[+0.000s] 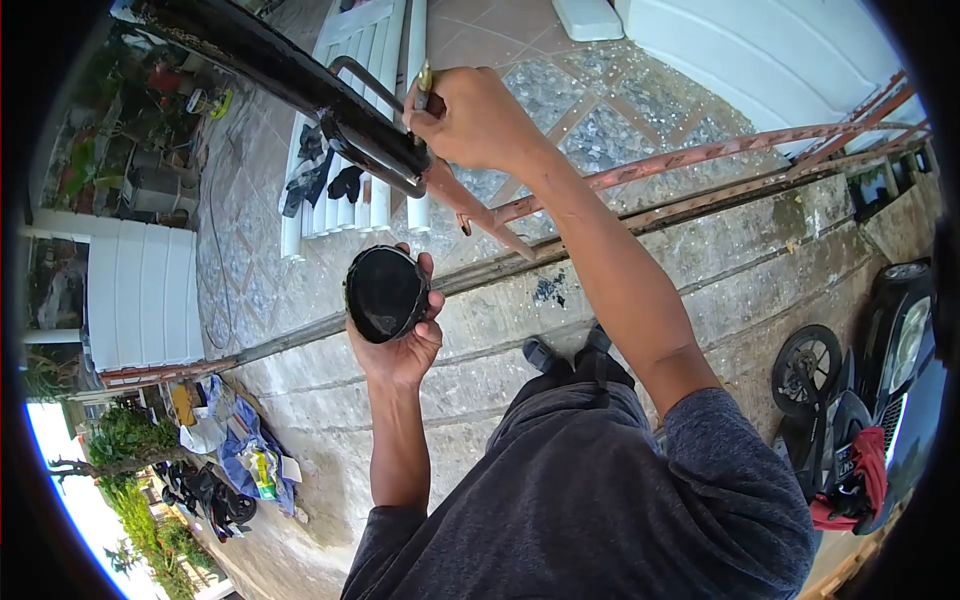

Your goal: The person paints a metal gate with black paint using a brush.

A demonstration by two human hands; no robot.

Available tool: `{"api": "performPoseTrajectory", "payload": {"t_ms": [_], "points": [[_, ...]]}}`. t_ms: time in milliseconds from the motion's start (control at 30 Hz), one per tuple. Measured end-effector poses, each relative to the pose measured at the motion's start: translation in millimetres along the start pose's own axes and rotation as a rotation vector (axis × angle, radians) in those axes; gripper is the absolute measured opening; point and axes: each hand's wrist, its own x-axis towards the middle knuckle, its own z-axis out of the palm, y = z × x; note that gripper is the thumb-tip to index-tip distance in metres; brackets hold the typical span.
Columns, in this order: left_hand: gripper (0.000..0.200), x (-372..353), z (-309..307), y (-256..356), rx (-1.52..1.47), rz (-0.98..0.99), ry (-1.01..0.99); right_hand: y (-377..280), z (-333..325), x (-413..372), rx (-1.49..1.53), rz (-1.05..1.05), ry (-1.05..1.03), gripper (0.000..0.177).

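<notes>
My left hand [408, 350] is wrapped round a small round bowl [384, 295] whose inside is dark with what looks like black paint. My right hand [475, 118] grips a paintbrush [424, 85], its handle end pointing up and its bristles hidden behind my fingers. Close beside that hand runs a thick metal post [270, 75], coated in glossy wet-looking black. Its lower part [465, 195] is still reddish brown. A bent bar [365, 80] joins the post near my right hand.
A reddish-brown curved rail [690, 160] crosses beneath my right forearm. White pipes [345, 205] with dark rags [310, 170] lie on the tiles. Black spots [549, 290] mark the concrete near my feet. A motorcycle [825, 400] and a car [905, 350] stand at right.
</notes>
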Motion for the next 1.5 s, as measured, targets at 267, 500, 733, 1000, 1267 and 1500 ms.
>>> {"api": "performPoseTrajectory", "payload": {"t_ms": [267,500,733,1000,1267,1500], "points": [[0.065,-15.1,-8.2,-0.3,-0.013,0.003,-0.033,-19.2,-18.6,-2.3,-0.058,-0.011,0.052,0.013],[0.062,-13.9,-2.9,-24.4,-0.027,0.12,0.006,-56.0,-33.9,11.2,0.218,-0.146,0.222,0.02],[0.059,-10.2,12.6,-66.2,-0.049,0.328,0.081,-44.8,-24.9,13.0,0.097,-0.079,-0.085,0.028],[0.06,-8.2,11.1,-75.0,-0.027,0.317,0.019,-47.2,-44.5,9.7,0.373,-0.221,0.15,0.027],[0.059,-7.4,17.0,-73.6,-0.033,0.336,0.056,-66.2,-26.3,10.6,0.404,-0.388,0.309,0.018],[0.063,10.3,29.7,-82.7,-0.035,0.341,0.13,-82.7,-124.5,-31.7,0.631,-0.184,-0.015,0.011]]}}
